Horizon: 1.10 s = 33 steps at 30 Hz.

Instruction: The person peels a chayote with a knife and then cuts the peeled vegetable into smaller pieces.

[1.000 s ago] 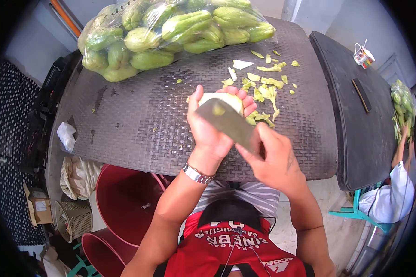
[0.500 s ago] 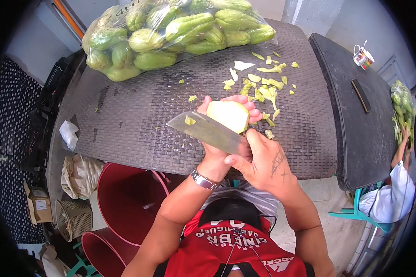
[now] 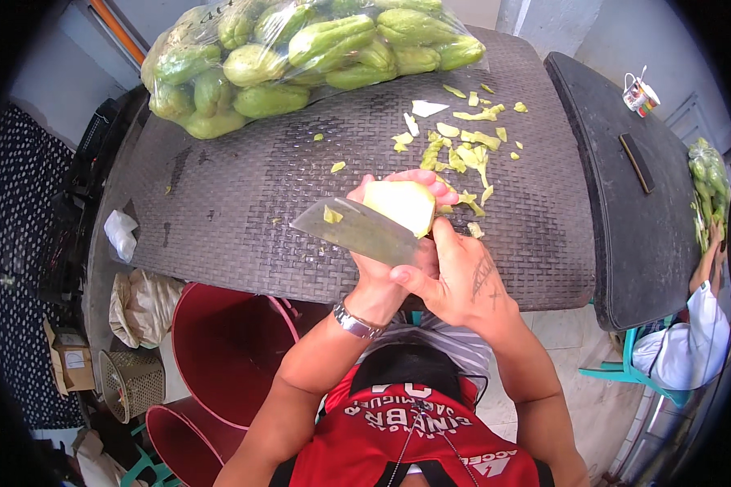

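Note:
My left hand (image 3: 375, 274) lies palm up over the woven-pattern table (image 3: 244, 235), its fingers curled round a pale, peeled chayote (image 3: 404, 201). In my right hand (image 3: 469, 280) is the handle of a broad-bladed knife (image 3: 356, 230), mostly hidden by the fingers. The blade slants across the near side of the chayote, above the left palm, and a scrap of green peel (image 3: 331, 214) clings to it. Beyond my hands, green peelings (image 3: 481, 138) are scattered on the tabletop. At the far side rests a clear plastic bag full of green chayotes (image 3: 333, 45).
Red bins (image 3: 219, 349) stand below the table's near left edge, beside a woven basket (image 3: 134, 385). On the right, a dark second table (image 3: 617, 211) bears a mug (image 3: 640, 95) and a dark flat object (image 3: 637, 164). A person in white (image 3: 690, 345) works there by another chayote bag (image 3: 708, 178).
The whole view has shifted very slightly. Both hands keep their hold, and the knife stays against the chayote in almost the same position.

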### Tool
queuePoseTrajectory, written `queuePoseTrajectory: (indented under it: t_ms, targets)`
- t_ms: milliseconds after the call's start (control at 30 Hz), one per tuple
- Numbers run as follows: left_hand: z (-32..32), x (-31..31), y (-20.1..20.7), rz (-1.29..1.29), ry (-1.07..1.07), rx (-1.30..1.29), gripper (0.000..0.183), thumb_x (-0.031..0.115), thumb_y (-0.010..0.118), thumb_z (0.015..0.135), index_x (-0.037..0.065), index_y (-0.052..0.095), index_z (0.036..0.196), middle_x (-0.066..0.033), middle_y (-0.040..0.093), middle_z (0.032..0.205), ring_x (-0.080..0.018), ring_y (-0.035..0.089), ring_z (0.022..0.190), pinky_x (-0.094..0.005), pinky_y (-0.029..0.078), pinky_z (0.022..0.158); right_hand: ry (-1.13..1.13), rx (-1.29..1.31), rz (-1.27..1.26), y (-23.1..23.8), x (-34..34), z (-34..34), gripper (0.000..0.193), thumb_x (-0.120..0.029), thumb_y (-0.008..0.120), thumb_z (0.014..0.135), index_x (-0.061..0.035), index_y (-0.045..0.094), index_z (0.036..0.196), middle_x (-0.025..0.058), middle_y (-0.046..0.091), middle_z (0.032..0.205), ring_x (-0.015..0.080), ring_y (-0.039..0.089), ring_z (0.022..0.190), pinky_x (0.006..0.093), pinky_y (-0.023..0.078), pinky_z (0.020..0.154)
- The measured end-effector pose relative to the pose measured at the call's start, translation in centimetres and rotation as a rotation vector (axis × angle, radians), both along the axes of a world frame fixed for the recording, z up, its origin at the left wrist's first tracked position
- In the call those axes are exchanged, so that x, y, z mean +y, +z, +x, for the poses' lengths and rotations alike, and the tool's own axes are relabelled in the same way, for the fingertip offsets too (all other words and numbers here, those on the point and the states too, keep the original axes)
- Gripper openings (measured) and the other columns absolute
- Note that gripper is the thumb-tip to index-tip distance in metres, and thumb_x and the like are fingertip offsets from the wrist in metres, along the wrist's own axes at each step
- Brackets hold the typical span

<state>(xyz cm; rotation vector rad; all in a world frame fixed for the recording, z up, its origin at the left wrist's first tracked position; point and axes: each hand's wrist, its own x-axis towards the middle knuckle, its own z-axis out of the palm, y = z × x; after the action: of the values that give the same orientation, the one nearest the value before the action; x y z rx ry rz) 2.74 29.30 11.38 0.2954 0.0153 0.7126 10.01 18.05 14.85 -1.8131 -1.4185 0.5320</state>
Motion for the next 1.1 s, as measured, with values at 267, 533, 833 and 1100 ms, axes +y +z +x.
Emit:
queuePoseTrajectory:
  t_ms: [267,533,833,1100]
  targets:
    - [-0.6,-0.2,0.6,0.069,0.037,0.102,0.067,0.049,0.033,0.103,-0.008,0.064,0.116,-0.0207,0.066,0.108,-0.0384,0.064,0.106,-0.0492,0.049,0.103,-0.023,0.033,0.022,-0.7,0.1,-0.2,0.090,-0.063,0.069,0.088,0.0086,0.036,0.131,0.0303,0.068,0.091,0.0474,0.071,0.084,0.0494,0.057,0.074]
    - [-1.3,0.8,-0.9,0.015,-0.088,-0.095,0.066,0.049,0.033,0.103,-0.007,0.063,0.118,-0.0214,0.067,0.110,-0.0382,0.063,0.109,-0.0497,0.049,0.103,-0.065,0.044,0.045,-0.7,0.0,-0.9,0.094,-0.067,0.069,0.086,0.0088,0.035,0.132,0.0306,0.069,0.085,0.0482,0.071,0.083,0.0521,0.057,0.073]
    - [-1.0,-0.6,-0.8,0.005,-0.030,-0.040,0.061,0.047,0.036,0.103,-0.007,0.063,0.117,-0.0202,0.065,0.111,-0.0377,0.061,0.108,-0.0504,0.048,0.103,-0.106,-0.048,0.073,-1.7,0.0,-0.6,0.084,-0.057,0.074,0.087,0.0074,0.038,0.126,0.0271,0.066,0.080,0.0434,0.071,0.075,0.0466,0.055,0.067]
    - [-2.0,0.1,0.9,0.075,-0.004,0.061,0.068,0.049,0.034,0.104,-0.007,0.049,0.138,-0.0231,0.067,0.112,-0.0397,0.065,0.106,-0.0547,0.048,0.100,-0.136,0.021,-0.083,-0.7,-0.6,-0.4,0.082,-0.057,0.077,0.084,0.0073,0.041,0.121,0.0275,0.065,0.077,0.0435,0.071,0.076,0.0465,0.055,0.068]
